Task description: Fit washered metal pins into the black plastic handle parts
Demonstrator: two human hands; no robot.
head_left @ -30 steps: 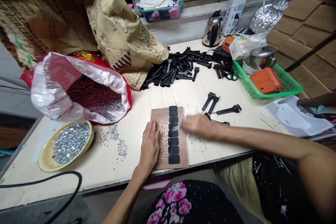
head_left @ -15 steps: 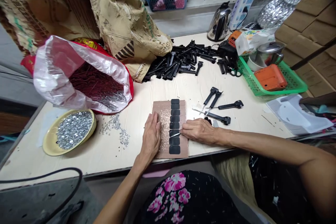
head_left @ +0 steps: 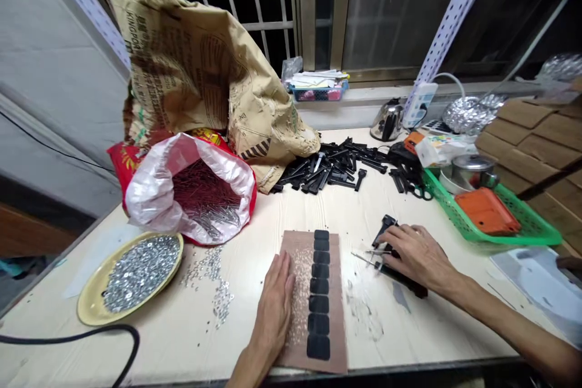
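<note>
My left hand (head_left: 275,303) lies flat, fingers stretched, on the left edge of a brown board (head_left: 339,309). Down the board runs a column of black rounded pads (head_left: 319,285). Small pale specks cover the board between hand and pads. To the right, my right hand (head_left: 416,254) bends over a few black-handled tools with thin metal shafts (head_left: 404,279), its fingers curled round at least one handle. The palm and fingers partly hide these tools. One black tool head (head_left: 386,222) shows beyond the fingertips.
A yellow bowl of metal washers (head_left: 140,276) stands at left, with loose washers (head_left: 222,300) beside it. Behind are an open sack of thin metal rods (head_left: 209,191), a brown paper sack (head_left: 268,115) and a heap of black handles (head_left: 331,163). A green basket (head_left: 543,233) sits at right.
My right hand has left the pads and moved right onto the black-handled tools. The left hand stays on the board. The camera has tilted up, showing more of the window.
</note>
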